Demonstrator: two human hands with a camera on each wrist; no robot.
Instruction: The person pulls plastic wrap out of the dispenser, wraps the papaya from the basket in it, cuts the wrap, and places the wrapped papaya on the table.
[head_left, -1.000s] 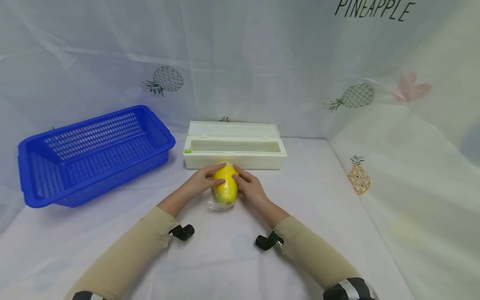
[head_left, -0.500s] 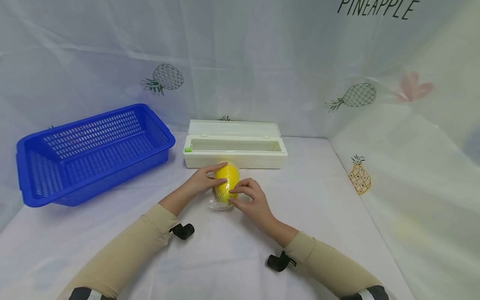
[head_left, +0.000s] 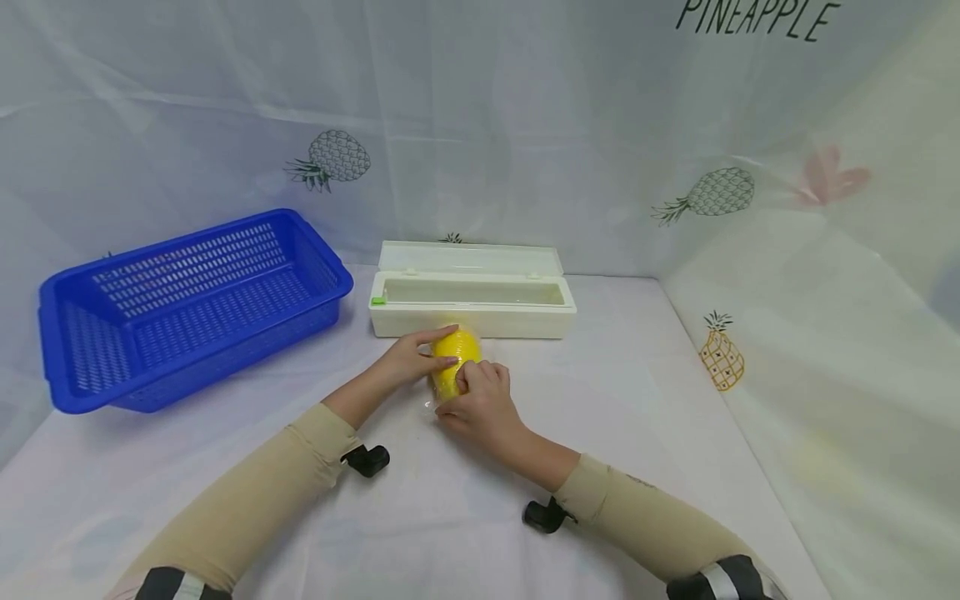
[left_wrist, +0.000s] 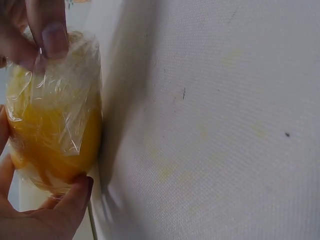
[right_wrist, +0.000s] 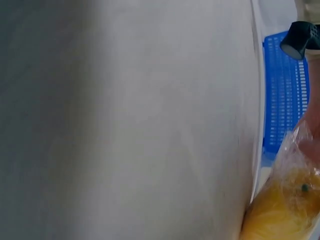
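Observation:
A yellow oval fruit (head_left: 461, 343), loosely covered in clear plastic film (left_wrist: 70, 90), is between both hands in front of the long cream box (head_left: 472, 323). My left hand (head_left: 403, 360) grips the fruit from its left side, thumb on top. With the fingers curled, my right hand (head_left: 486, 407) pinches the film at the near end; in the left wrist view these fingers (left_wrist: 54, 40) bunch it over the fruit. The right wrist view shows the yellow fruit in its crinkled wrap low at the right edge, with a small green spot (right_wrist: 305, 188) on it.
The cream box stands against the back cloth with its lid (head_left: 468, 258) raised and a small green piece (head_left: 378, 301) at its left corner. At the left a blue perforated basket (head_left: 225, 354) stands on the white cloth-covered table (head_left: 420, 517).
My right hand has left the fruit's right side, come down to its near end and closed on the film there. The left hand keeps its grip in nearly the same place.

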